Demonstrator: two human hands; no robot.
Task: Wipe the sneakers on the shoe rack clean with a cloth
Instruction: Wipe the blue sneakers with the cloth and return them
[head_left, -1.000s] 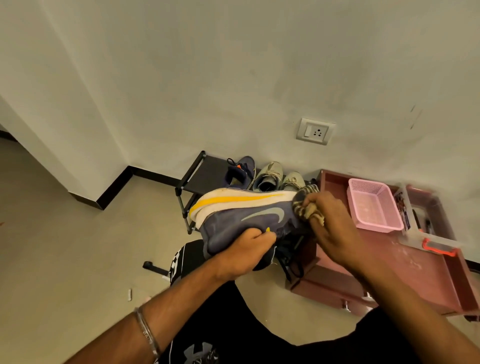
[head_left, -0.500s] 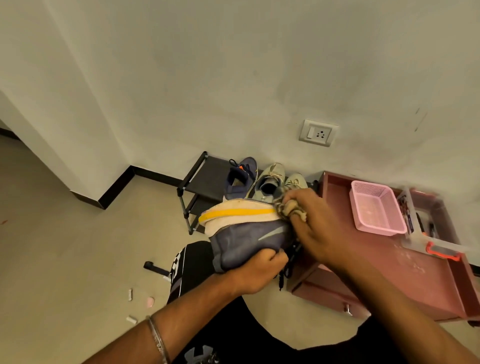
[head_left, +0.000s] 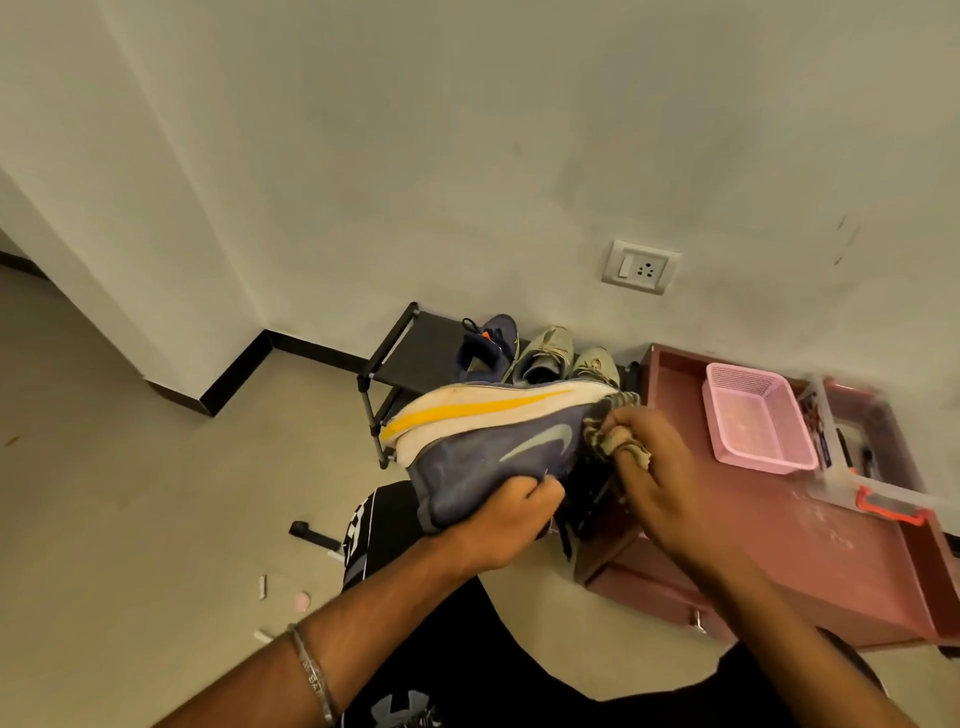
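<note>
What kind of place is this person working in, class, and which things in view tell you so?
Probably a room corner in a home: a low shoe rack holding sneakers stands against a painted wall with a switch socket, beside a reddish cabinet.

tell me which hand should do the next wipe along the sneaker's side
The right hand. It already grips the cloth against the heel end of the sneaker, beside the side panel. The left hand grips the sneaker from below and is needed to steady it.
</note>
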